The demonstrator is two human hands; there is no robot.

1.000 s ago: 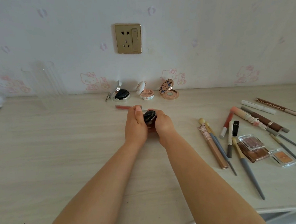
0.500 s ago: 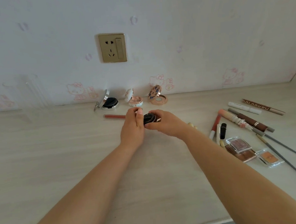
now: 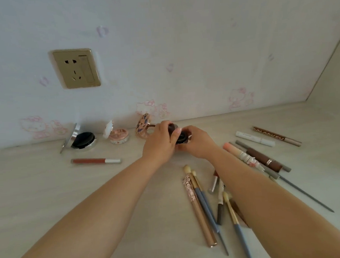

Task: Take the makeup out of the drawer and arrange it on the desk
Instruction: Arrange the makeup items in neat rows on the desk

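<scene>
2 hands meet at the back of the worktop: your left hand and right hand both grip the small dark compact, just beside the floral open compact near the wall.

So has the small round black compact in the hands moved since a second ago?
Yes. The small round black compact went right and toward the wall, away from the red lip gloss tube, now beside the floral open compact.
</scene>
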